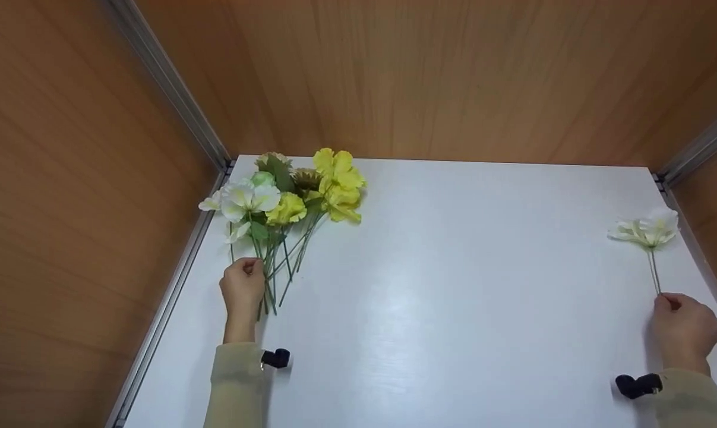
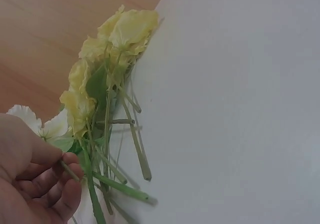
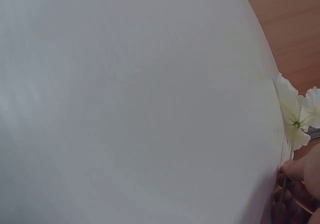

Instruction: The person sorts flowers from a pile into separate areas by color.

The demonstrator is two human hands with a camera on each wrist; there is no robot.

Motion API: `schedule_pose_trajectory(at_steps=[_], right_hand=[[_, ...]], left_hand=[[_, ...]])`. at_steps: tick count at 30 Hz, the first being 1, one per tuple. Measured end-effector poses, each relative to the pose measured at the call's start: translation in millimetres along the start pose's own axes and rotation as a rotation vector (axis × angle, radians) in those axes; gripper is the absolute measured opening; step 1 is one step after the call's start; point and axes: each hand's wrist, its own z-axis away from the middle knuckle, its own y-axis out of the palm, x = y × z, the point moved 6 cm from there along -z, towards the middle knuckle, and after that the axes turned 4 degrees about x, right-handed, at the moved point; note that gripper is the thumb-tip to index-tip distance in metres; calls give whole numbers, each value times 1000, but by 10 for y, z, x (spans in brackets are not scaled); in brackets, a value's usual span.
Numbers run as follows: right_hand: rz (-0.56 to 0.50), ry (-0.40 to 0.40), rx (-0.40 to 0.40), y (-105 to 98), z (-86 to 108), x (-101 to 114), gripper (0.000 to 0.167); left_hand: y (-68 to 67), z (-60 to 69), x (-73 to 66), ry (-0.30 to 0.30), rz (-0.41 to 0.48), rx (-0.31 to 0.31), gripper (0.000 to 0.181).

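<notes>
At the table's left side my left hand (image 1: 243, 288) pinches the stem of a white flower (image 1: 250, 199); in the left wrist view a stem runs between thumb and curled fingers. Beside it lies a bunch with yellow flowers (image 1: 340, 184), a yellow bloom (image 1: 286, 208), a brownish flower (image 1: 306, 179) and green stems (image 1: 288, 261), heads toward the back wall. Over at the right edge, my right hand (image 1: 686, 328) pinches the thin stem of another white flower (image 1: 649, 229), its head pointing away from me. The right wrist view shows that white flower (image 3: 295, 114) above the fingertips.
A white table (image 1: 453, 285) spreads between the two hands. Wood-grain panels stand at the back (image 1: 423, 77), left (image 1: 79, 196) and right, with metal rails (image 1: 174, 83) at the corners. A black device (image 1: 277, 358) sits at the left cuff, another (image 1: 637, 386) at the right.
</notes>
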Motion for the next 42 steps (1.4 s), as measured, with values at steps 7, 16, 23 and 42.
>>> schedule_pose_trajectory(at_steps=[7,16,23,42], right_hand=[[10,-49,-38,-41,2,-48,46],[19,-19,-15,-35,-47,-113,46],[12,33,-7,-57,-12,-72,49],[-392,-385,69,1229,1282,1520,30]], left_hand=[[6,28,-49,-26,124,-16,20],[-12,113,-156,-42,410,-51,19],[108,260,-283,14,560,24,24],[1185,1018,-855,63,689,438,29]])
